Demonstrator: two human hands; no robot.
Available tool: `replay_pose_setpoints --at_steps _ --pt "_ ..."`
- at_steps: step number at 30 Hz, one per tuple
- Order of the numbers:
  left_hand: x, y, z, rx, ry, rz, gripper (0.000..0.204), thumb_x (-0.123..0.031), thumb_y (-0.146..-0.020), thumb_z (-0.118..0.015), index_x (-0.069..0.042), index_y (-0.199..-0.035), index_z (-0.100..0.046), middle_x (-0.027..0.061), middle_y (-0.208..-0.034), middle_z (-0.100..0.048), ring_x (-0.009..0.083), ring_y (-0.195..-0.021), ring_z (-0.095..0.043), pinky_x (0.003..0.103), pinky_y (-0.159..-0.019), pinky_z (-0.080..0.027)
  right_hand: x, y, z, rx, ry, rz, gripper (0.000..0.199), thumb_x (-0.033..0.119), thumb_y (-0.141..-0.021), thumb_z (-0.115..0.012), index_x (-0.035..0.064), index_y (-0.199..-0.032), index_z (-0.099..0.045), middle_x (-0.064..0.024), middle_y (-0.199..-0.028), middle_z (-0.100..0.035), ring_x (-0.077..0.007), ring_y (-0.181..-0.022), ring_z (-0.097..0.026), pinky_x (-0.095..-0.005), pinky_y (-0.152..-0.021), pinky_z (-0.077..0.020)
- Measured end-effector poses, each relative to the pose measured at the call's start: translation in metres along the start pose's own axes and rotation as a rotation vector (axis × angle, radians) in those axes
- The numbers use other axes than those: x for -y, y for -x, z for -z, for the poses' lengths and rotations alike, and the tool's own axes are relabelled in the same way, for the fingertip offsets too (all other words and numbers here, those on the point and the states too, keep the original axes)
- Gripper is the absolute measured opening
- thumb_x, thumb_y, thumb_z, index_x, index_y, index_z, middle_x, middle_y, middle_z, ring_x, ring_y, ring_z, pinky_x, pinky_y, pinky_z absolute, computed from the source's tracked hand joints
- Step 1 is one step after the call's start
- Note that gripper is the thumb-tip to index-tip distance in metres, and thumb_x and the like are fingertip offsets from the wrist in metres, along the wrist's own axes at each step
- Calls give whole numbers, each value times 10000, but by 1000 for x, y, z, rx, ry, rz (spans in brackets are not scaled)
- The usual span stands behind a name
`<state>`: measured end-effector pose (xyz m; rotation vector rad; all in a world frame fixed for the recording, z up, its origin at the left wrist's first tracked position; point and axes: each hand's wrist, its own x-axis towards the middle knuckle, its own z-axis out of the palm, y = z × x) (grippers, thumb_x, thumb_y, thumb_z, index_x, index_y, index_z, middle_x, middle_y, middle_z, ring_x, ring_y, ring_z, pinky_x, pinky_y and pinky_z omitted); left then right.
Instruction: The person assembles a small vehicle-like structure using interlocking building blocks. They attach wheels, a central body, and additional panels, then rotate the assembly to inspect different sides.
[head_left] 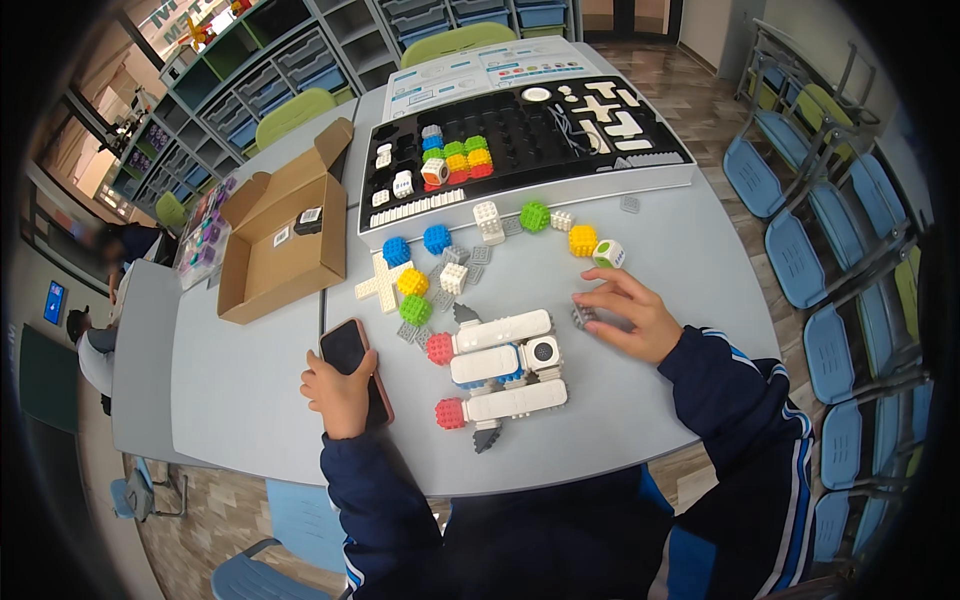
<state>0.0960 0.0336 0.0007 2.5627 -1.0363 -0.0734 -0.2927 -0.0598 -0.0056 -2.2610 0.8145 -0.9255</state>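
My left hand (338,395) grips a smartphone (345,345) by its sides, thumb on one edge and fingers on the other, as it lies on the table. The phone has a dark screen and a pinkish case. My right hand (636,318) has a small grey building block (582,317) at its fingertips, close to the table top. Between my hands lies a built model (505,365) of long white blocks with red ends, dark grey tips and some blue beneath. A round black-and-white part (543,352) sits at its right side.
Beyond the model lie loose blocks, including a white cross (380,283), a green block (535,216) and a white cube (608,253). A black parts tray (510,120) and an instruction sheet (440,90) lie behind. At left stands an open cardboard box (262,262). Blue chairs (790,200) line the right.
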Motion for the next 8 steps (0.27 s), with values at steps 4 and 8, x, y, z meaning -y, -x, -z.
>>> replay_pose_setpoints --at_steps 4,8 --pt "26 -26 2 90 74 3 878 -458 -598 -875 172 -1098 -524 249 -930 -632 335 -860 -630 404 -712 -514 -1 -1 -4 16 -12 10 406 48 -805 -696 107 -1204 -646 -98 -1281 -507 -200 -951 -603 -304 -820 -505" --pt "36 -44 7 191 245 -49 940 -572 -527 -880 166 -1009 -557 265 -899 -674 380 -850 -671 436 -775 -531 -3 0 -2 27 5 81 399 70 -807 -707 99 -1200 -647 -108 -1307 -497 -208 -1026 -620 -297 -872 -510"
